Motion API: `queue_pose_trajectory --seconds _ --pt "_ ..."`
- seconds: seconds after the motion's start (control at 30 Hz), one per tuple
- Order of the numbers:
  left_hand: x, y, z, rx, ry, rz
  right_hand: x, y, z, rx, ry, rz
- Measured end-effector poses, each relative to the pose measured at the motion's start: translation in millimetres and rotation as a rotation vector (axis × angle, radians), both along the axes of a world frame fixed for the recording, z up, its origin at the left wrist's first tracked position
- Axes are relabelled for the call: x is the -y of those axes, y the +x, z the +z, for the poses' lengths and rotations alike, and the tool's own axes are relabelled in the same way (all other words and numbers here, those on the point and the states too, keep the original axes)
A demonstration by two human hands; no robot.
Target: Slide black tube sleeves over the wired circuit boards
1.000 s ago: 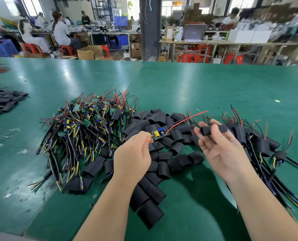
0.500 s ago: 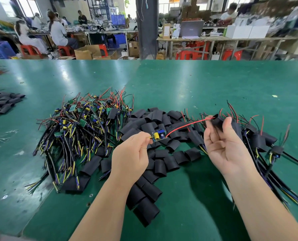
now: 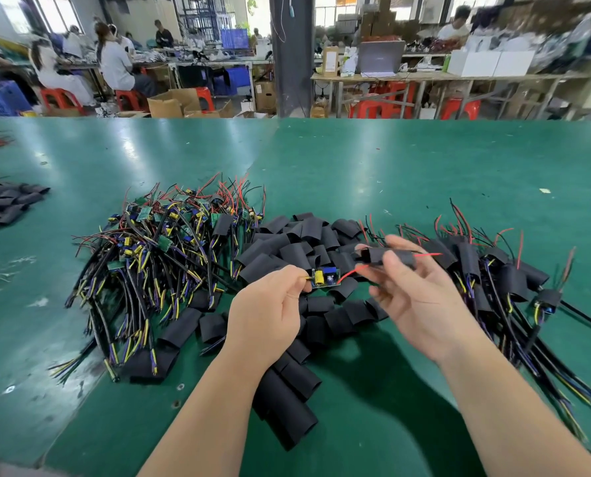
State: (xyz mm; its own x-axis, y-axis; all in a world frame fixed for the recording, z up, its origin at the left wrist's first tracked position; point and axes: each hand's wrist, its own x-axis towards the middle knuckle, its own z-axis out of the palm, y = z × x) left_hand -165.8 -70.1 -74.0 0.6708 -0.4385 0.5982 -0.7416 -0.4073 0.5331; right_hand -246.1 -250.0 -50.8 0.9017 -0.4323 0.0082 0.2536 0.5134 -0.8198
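Note:
My left hand pinches the yellow wire end of a small circuit board with a yellow capacitor and a blue part, held above the table. My right hand holds a black tube sleeve between thumb and fingers, just right of the board. The board's red wire enters the sleeve's left end and comes out at its right end. Loose black sleeves lie in a pile under both hands.
A tangle of bare wired boards lies to the left on the green table. Sleeved boards with wires are heaped on the right. More black sleeves sit at the far left edge. People work at benches in the background.
My right hand has brought the sleeve leftwards along the red wire, closer to the board; the wire tip now sticks out of the sleeve's right end. My left hand has kept its hold.

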Motion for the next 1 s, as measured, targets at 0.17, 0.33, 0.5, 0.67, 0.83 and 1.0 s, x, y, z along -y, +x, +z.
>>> queue_pose_trajectory --seconds 0.17,0.33,0.5,0.67,0.83,1.0 --pt "1.0 -0.3 1.0 -0.022 -0.046 -0.046 -3.7 1.2 -1.7 0.021 0.153 0.028" --pt "2.2 -1.4 0.2 -0.017 0.027 -0.073 -0.1 -0.2 3.7 0.085 0.218 0.011" --pt "2.8 -3.2 -1.9 -0.049 0.055 -0.114 4.7 -1.8 4.9 0.146 0.259 0.016" --pt "4.0 -3.2 -0.5 -0.048 -0.002 -0.116 -3.5 -1.9 -0.2 0.059 0.038 0.092" --pt "3.9 -1.8 -1.3 -0.079 -0.103 -0.108 -7.3 -2.3 0.5 0.026 -0.121 0.090" --pt "4.2 -1.5 -0.3 -0.081 -0.134 -0.102 -12.1 -2.8 1.7 0.040 -0.157 0.007"
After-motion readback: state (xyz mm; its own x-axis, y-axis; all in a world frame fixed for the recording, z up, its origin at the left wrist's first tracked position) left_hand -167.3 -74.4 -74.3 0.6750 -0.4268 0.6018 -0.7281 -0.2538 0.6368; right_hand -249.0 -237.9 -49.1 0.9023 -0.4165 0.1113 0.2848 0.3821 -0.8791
